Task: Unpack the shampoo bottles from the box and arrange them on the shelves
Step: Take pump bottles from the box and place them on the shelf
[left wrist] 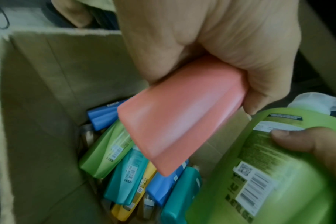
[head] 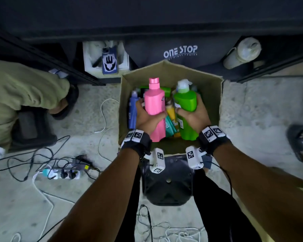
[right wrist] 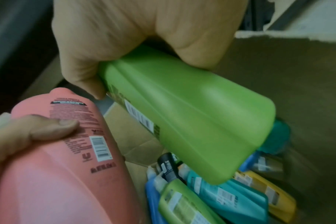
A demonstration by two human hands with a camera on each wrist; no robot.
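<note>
Pink bottle [head: 155,105], smooth plastic, cardboard box [head: 212,95]

A shop's stockroom or back area, by the look of it. A cardboard box [head: 212,88] of mixed shampoo bottles [left wrist: 113,147] sits on a bare concrete floor [head: 252,110] against dark metal shelves [head: 47,56]. A dark sheet printed "ONE STOP" [head: 180,51] hangs behind the box. A power strip [head: 59,173] and loose cables [head: 24,161] lie on the floor.

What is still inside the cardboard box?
Inside the cardboard box lie blue, teal, yellow and green bottles. The held pink bottle and green bottle cover the rest.
</note>
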